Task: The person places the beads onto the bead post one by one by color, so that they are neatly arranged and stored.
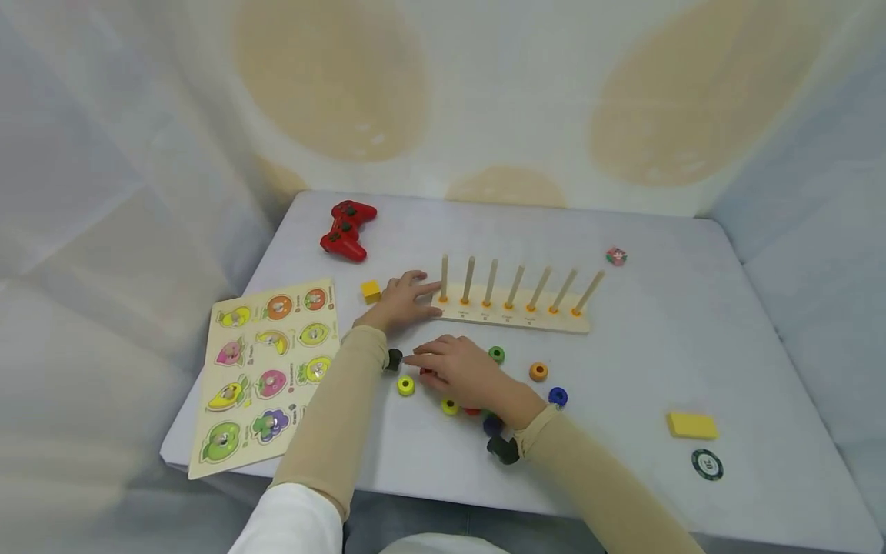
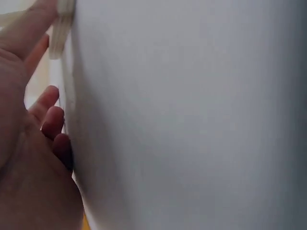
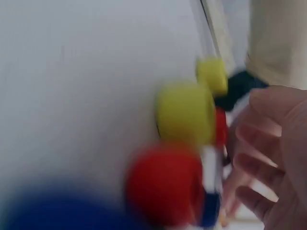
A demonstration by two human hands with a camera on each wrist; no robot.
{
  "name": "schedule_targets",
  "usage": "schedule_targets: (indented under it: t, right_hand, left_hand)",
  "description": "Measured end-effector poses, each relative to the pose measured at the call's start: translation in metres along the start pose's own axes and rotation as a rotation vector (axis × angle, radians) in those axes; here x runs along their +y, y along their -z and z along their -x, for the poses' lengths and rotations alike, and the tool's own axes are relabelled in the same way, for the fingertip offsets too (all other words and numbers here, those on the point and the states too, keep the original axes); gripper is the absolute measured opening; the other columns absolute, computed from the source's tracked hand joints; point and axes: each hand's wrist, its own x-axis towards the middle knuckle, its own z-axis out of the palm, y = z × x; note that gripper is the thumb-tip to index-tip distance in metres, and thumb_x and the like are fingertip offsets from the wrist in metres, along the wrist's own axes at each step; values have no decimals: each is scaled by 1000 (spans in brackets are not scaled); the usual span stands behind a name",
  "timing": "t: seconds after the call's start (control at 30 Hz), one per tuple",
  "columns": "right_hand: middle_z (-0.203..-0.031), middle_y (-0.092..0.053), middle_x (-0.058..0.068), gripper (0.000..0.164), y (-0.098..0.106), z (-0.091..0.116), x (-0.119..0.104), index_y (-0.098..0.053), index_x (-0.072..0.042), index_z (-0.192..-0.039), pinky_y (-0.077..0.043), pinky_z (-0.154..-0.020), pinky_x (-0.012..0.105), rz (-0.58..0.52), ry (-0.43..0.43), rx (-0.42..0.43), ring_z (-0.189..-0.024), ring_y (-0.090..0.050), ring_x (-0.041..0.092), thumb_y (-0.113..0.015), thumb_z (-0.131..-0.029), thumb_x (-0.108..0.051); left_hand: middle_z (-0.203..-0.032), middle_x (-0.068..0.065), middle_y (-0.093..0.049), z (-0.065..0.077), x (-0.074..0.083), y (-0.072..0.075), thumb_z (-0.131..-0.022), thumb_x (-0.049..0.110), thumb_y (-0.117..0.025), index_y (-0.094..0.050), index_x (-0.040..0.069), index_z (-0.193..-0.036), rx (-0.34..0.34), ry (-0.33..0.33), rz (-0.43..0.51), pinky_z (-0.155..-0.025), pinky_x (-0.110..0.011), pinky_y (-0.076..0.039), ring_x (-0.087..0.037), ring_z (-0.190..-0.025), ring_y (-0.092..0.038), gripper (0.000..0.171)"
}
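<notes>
A wooden peg board [image 1: 512, 312] with several upright pegs stands mid-table. My left hand [image 1: 401, 302] holds its left end, thumb at the front corner and forefinger beside the first peg. In the left wrist view a digit presses the wooden edge [image 2: 61, 36]. My right hand [image 1: 465, 373] reaches low over the loose beads in front of the board, its fingers spread and slightly bent. Under its fingertips shows a red bead [image 1: 427, 372]. Around it lie a yellow bead [image 1: 405, 385], another yellow bead [image 3: 184, 114], a green bead [image 1: 496, 355] and a red bead [image 3: 165, 184].
An orange bead [image 1: 538, 372] and a blue bead [image 1: 557, 397] lie right of the hands. A fruit puzzle board [image 1: 259, 377], yellow cube [image 1: 371, 292] and red game controller [image 1: 348, 230] are left. A yellow block [image 1: 692, 425] and a round chip [image 1: 707, 465] lie far right.
</notes>
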Motion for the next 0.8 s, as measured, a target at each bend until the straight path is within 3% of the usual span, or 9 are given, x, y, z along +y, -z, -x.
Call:
schedule_targets:
  t: [0.1, 0.23, 0.47, 0.6, 0.8]
  right_hand:
    - [-132, -70, -4, 34, -9, -5, -10, -67, -25, -135, -51, -103, 44, 25, 12, -12, -126, -61, 20, -63, -102, -28]
    - [-119, -73, -7, 28, -17, -10, -17, -73, -26, -124, -51, -101, 40, 74, -41, 12, -118, -64, 17, -71, -96, -30]
    - [-112, -71, -7, 25, -29, -14, -22, -73, -24, -113, -49, -100, 37, 140, -51, -7, -110, -64, 14, -75, -91, -36]
    - [-117, -70, -6, 29, -8, -15, -12, -72, -23, -116, -46, -106, 42, 96, -141, 63, -119, -62, 18, -74, -92, -40]
    - [-126, -67, 5, 35, 52, -31, 23, -68, -15, -122, -45, -107, 52, 75, -360, 382, -125, -59, 28, -75, -92, -33]
  left_hand:
    - [-169, 1, -20, 0, -5, -3, -92, 57, -68, -41, 40, -155, 10, -14, 25, -120, -61, -29, -36, -151, -23, 70]
    - [-169, 4, -19, -1, -10, -7, -93, 57, -67, -42, 43, -154, 18, -20, 55, -120, -62, -28, -35, -152, -22, 68]
    - [-169, 3, -20, 5, -15, -16, -95, 56, -65, -41, 42, -155, 6, -20, 50, -122, -60, -24, -38, -151, -23, 67]
    - [-169, 4, -20, 5, -13, -19, -96, 54, -64, -41, 43, -154, 11, -20, 62, -121, -62, -25, -37, -151, -23, 64]
    - [-169, 4, -20, 7, -6, -12, -97, 52, -63, -46, 43, -152, 18, 4, 45, -121, -61, -25, -36, -150, -24, 58]
